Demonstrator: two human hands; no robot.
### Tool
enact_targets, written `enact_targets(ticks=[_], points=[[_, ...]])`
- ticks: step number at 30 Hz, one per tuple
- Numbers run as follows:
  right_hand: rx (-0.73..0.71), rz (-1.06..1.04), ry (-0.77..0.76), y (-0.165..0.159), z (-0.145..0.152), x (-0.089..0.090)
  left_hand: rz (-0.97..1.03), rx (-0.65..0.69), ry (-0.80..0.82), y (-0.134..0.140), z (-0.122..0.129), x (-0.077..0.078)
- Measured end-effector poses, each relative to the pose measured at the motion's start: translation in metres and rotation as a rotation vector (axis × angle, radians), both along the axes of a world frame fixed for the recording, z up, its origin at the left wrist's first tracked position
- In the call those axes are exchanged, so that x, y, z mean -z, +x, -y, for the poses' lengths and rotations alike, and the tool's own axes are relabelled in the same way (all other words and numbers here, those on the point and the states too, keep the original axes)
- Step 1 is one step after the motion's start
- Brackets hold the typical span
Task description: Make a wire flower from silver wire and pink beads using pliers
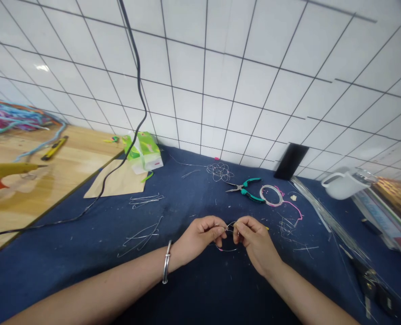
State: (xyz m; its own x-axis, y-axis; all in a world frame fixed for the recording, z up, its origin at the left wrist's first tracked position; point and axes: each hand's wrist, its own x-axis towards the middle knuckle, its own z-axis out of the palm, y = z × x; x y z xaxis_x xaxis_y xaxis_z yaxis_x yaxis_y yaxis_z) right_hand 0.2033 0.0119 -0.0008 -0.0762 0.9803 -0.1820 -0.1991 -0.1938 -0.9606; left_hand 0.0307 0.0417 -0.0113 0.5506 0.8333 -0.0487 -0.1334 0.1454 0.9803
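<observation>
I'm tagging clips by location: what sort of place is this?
Probably a craft workspace, judging by the teal-handled pliers, the bent wire pieces and what looks like a yellow glue gun.

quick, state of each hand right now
Left hand: closed, thumb and fingers pinching thin silvery wire.
Right hand: closed, pinching thin silvery wire too; whether it's the same piece cannot be told.

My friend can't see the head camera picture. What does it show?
A person's left hand and right hand pinch thin wire over a dark blue surface. Beyond them lie teal-handled pliers and looped wire, near a white tiled wall.
</observation>
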Motion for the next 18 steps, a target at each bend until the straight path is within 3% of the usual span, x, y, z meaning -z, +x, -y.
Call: enact_targets(ticks=[10,18], points=[[0.009,0.006,0.001,0.0009,-0.0003,0.0035,-0.027,-0.032,0.069,0.0006,-0.0006,-0.0029],[-0.001,0.035,-0.008,0.0001,-0.0008,0.0004,-0.052,-0.071,-0.015,0.0008,-0.0013,-0.0015]])
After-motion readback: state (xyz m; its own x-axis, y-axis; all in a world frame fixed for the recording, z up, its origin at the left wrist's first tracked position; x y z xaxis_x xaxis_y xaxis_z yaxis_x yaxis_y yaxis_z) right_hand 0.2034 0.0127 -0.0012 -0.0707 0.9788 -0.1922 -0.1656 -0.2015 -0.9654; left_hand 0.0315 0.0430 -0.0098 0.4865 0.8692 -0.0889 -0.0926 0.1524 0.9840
